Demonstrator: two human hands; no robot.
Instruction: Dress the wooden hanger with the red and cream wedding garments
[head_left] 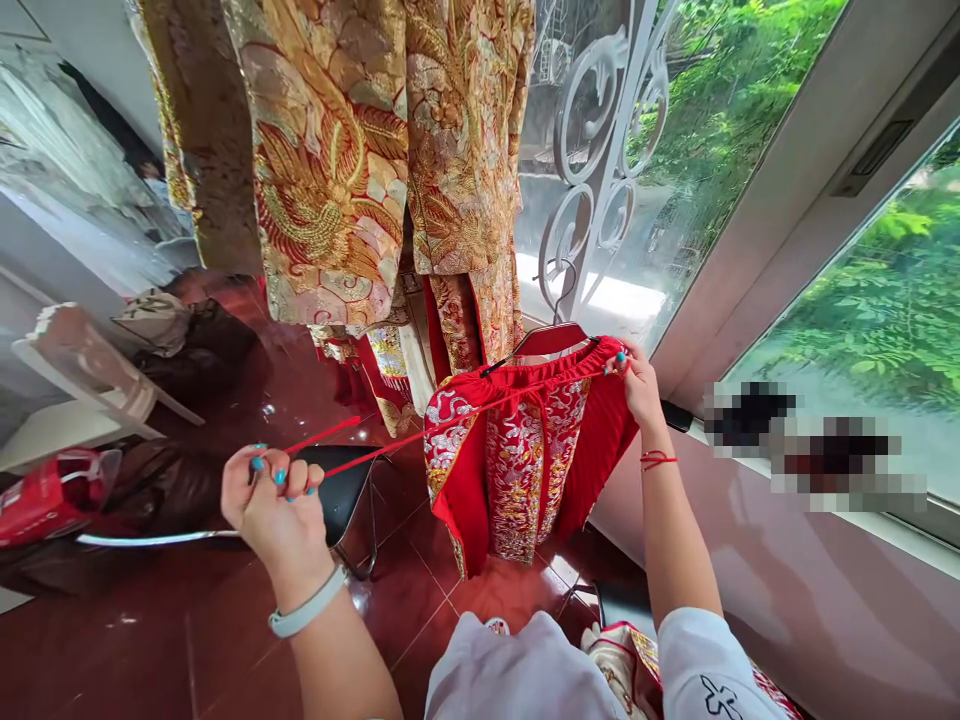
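A red embroidered skirt (pixel 517 470) hangs in front of me from a hanger (pixel 551 340) with a thin metal hook. My left hand (pixel 276 495) is closed round a red drawstring (pixel 375 452), which stretches taut across the front of the skirt's gathered waistband. A loose end of red cord sticks out beyond that hand. At the upper right corner of the waistband, my right hand (pixel 636 385) pinches the skirt's edge together with the cord. Silver and gold stitching covers the skirt's middle panel, and its sides are plain red pleats.
Gold embroidered garments (pixel 330 180) hang just beyond the skirt. A window with a white scrolled grille (pixel 592 130) is on the right. To the left stand a black-seated chair (pixel 341 490), a white chair (pixel 112 370) and a red bag (pixel 56 500). More embroidered cloth (pixel 619 660) lies low at right.
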